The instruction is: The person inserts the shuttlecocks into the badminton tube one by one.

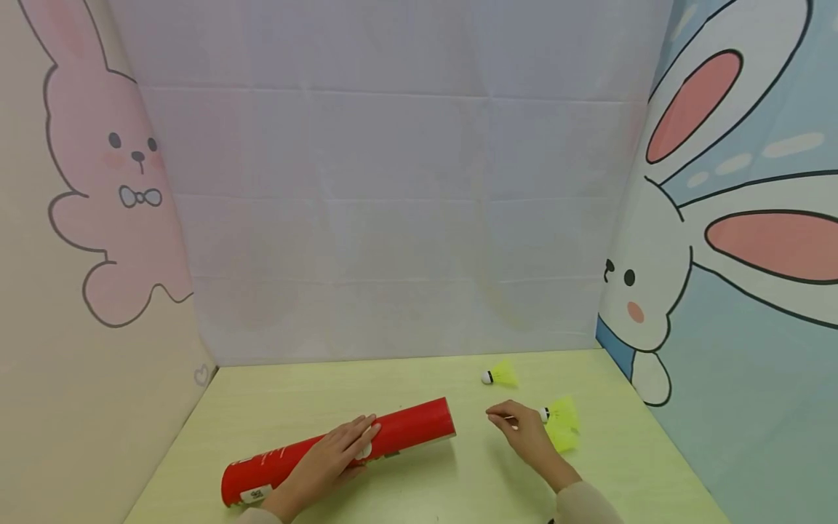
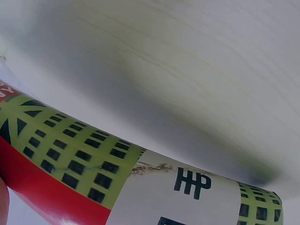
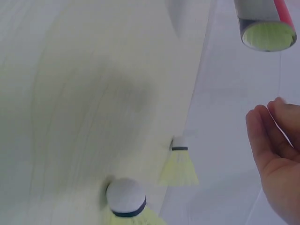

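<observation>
A long red shuttlecock tube [image 1: 415,428] lies slantwise at the left, its right end raised off the table. My left hand [image 1: 330,455] grips it around the middle from above. The left wrist view shows the tube's printed side [image 2: 75,159] close up. To the right of the tube's raised end is my right hand [image 1: 529,437], fingers bent and close together, with nothing visible held. Beside that hand lies yellow shuttlecock material [image 1: 564,416], partly hidden; whether it is one shuttlecock or two I cannot tell. Another yellow shuttlecock [image 1: 503,375] rests farther back.
Pale wood-grain tabletop [image 1: 393,378] lies under everything. A white cloth [image 1: 393,218] hangs behind it. Rabbit-printed panels stand at the left [image 1: 39,407] and right [image 1: 753,378]. In the right wrist view, the tube's end [image 3: 269,36] shows yellow-green inside.
</observation>
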`<state>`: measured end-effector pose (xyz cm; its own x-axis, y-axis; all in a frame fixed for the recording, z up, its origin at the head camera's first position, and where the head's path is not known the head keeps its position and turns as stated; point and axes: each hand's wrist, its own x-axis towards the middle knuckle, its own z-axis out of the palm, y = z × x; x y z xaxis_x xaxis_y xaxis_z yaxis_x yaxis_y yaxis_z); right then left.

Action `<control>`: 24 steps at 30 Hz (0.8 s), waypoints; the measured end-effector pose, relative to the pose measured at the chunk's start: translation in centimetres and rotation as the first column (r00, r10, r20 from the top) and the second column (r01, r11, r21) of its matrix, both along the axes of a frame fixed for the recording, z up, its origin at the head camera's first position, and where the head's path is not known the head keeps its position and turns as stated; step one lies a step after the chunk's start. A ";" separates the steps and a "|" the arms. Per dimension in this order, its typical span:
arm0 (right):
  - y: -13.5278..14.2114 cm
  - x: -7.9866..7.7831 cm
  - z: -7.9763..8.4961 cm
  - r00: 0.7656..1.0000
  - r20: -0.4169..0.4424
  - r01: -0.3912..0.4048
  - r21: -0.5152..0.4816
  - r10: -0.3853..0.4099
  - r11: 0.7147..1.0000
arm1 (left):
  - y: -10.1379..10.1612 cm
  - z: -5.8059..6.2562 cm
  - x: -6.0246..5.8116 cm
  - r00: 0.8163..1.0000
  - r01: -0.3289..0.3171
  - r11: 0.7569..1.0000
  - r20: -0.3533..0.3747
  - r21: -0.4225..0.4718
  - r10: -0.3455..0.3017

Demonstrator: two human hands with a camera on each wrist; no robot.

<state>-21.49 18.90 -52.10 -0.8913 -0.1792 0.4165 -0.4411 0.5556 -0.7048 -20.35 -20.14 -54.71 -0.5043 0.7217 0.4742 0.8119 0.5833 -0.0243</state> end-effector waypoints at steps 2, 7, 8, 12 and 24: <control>1.0 0.1 0.1 0.999 0.007 0.048 0.006 -0.048 0.999 | -0.1 -0.1 0.1 1.000 -0.003 1.000 0.000 -0.001 0.003; 3.8 0.5 0.5 0.991 0.005 0.137 0.030 -0.137 0.990 | -0.2 -0.1 0.1 1.000 -0.006 1.000 -0.008 0.000 0.006; 4.4 0.6 0.6 0.989 0.007 0.147 0.038 -0.148 0.988 | -0.2 -0.1 0.2 1.000 -0.007 1.000 -0.008 -0.002 0.007; 6.8 1.3 0.8 0.982 0.038 0.181 0.077 -0.184 0.981 | -0.2 -0.1 0.2 1.000 -0.009 1.000 -0.007 -0.005 0.009; 11.8 3.4 -0.5 0.945 0.160 0.251 0.200 -0.285 0.947 | -0.4 -0.1 0.1 1.000 0.005 1.000 -0.008 0.004 -0.005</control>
<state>-18.13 30.66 -52.59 -0.9742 0.0221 0.2244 -0.1304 0.7568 -0.6405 -20.24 -20.54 -54.85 -0.4968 0.7224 0.4810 0.8146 0.5793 -0.0286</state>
